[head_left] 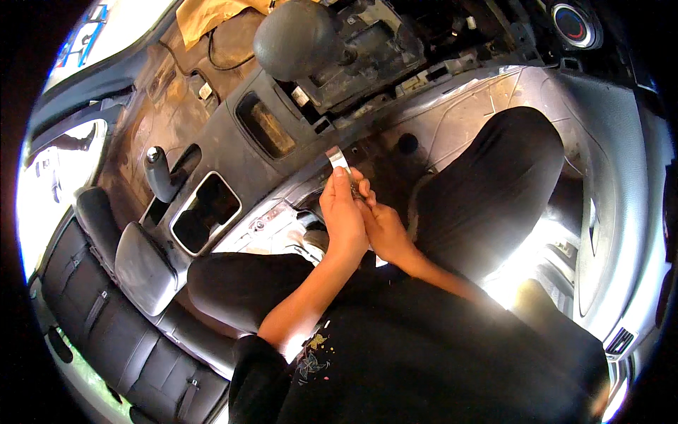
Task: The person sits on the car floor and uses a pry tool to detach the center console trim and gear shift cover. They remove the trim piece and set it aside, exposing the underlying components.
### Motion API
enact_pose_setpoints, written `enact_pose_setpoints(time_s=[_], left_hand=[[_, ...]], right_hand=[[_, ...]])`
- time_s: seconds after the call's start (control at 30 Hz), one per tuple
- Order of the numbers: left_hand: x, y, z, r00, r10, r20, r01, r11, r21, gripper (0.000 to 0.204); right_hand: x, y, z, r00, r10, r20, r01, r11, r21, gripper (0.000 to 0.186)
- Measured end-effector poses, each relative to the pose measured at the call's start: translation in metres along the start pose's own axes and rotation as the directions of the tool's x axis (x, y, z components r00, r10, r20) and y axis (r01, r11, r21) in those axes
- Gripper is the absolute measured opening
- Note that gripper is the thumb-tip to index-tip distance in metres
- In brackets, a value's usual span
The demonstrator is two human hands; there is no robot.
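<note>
Inside the stripped car, both hands meet above the bare floor beside the centre console (233,134). The left hand (344,215) has its fingers pinched around a small flat silver metal clip (337,158), its end poking up. The right hand (385,230) curls closed against it, by the round gear knob (295,39) and handbrake lever (159,173).

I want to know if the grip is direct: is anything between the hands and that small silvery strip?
Nothing visible. The left hand pinches the silvery metal strip at its lower end, the right hand pressed close beside it. The strip's lower part is hidden by fingers.
</note>
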State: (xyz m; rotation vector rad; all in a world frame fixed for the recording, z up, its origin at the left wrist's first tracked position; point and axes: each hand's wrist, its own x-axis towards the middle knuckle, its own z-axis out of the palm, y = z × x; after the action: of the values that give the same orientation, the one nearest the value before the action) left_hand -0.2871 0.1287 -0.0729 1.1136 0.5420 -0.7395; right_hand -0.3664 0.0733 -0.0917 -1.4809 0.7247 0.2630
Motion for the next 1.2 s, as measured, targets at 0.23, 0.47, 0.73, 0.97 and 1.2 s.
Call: enact_pose_setpoints(time_s=[0.23,0.47,0.73,0.97,1.2], left_hand=[[-0.02,-0.009,0.0,0.981,-0.052,-0.187,0.047,0.998,-0.034,0.027],[-0.013,0.002,-0.009,0.99,-0.011,-0.143,0.01,1.0,-0.008,0.031],[-0.011,-0.003,-0.025,0.984,0.033,-0.175,-0.037,0.999,-0.022,0.03],[-0.016,0.007,-0.028,0.982,0.006,-0.187,0.0,0.999,0.035,0.029],[-0.019,0.045,-0.035,0.965,-0.247,-0.085,0.246,0.969,-0.022,0.028]], right_hand=[[-0.027,0.0,-0.007,0.981,0.138,0.134,-0.117,0.981,-0.155,0.039],[-0.011,0.005,0.005,0.992,0.026,0.12,-0.013,0.995,-0.104,0.043],[-0.012,0.003,0.013,0.992,0.013,0.129,0.009,0.985,-0.17,0.046],[-0.016,0.004,0.023,0.99,0.038,0.137,-0.027,0.997,-0.076,0.047],[-0.034,-0.073,0.009,0.793,0.418,0.443,-0.573,0.759,0.31,0.038]])
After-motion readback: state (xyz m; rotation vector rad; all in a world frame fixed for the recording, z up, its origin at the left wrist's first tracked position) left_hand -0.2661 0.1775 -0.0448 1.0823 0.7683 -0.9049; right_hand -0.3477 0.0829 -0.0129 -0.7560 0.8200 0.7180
